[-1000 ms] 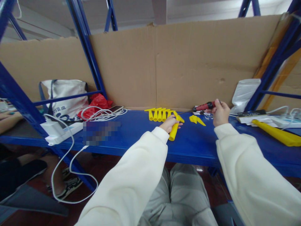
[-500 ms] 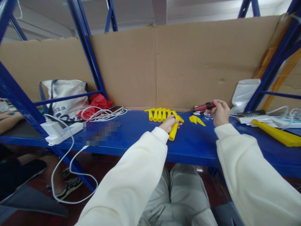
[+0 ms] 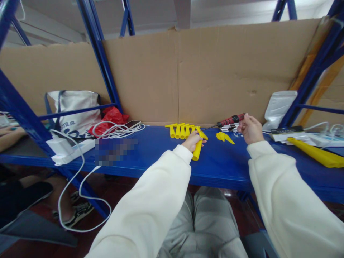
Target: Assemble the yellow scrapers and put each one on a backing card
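The yellow plastic tube is clamped in the left hand on the blue shelf. It seems light, stiff and smooth, best gripped mid-body. The screwdriver is enclosed by the right hand, its tip toward the tube.

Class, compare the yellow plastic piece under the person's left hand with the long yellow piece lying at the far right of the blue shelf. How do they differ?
The yellow piece in the left hand is short and gripped by the left hand; the long yellow piece is much longer, tapered, and lies untouched. The held piece meets the tip of the red-handled screwdriver in the right hand; the long one has no tool near it. Both are yellow plastic on the blue shelf.
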{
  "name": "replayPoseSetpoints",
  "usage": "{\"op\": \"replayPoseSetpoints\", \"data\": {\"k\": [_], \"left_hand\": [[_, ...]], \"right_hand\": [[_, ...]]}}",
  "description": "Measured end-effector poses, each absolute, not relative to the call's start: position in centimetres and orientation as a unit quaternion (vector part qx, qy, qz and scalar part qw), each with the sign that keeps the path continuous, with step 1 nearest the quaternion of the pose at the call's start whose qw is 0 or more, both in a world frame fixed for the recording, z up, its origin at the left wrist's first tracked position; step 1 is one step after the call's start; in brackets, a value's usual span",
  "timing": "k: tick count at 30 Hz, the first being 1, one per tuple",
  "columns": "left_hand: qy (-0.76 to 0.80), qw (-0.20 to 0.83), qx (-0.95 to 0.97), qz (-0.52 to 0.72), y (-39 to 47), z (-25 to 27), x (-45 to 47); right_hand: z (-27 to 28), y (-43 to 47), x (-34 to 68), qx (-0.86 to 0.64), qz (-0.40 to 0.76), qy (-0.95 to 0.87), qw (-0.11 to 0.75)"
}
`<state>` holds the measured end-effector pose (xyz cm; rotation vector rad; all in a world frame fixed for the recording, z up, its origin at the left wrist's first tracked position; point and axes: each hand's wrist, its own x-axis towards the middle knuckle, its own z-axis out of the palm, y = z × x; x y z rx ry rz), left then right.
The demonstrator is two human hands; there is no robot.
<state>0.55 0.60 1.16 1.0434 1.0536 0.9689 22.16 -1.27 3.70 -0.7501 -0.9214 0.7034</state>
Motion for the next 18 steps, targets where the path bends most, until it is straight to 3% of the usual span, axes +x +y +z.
{"op": "replayPoseSetpoints", "data": {"k": [7,18], "left_hand": [[0.459,0.633,0.463,0.418,0.24,1.43,0.52],[0.466,0.628,0.457,0.424,0.18,1.49,0.43]], "right_hand": [[3.57,-0.98,22.1,-0.352,0.305,-0.364,0.806],[4.07,-1.75,21.9,-0.364,0.366,-0.393,0.761]]}}
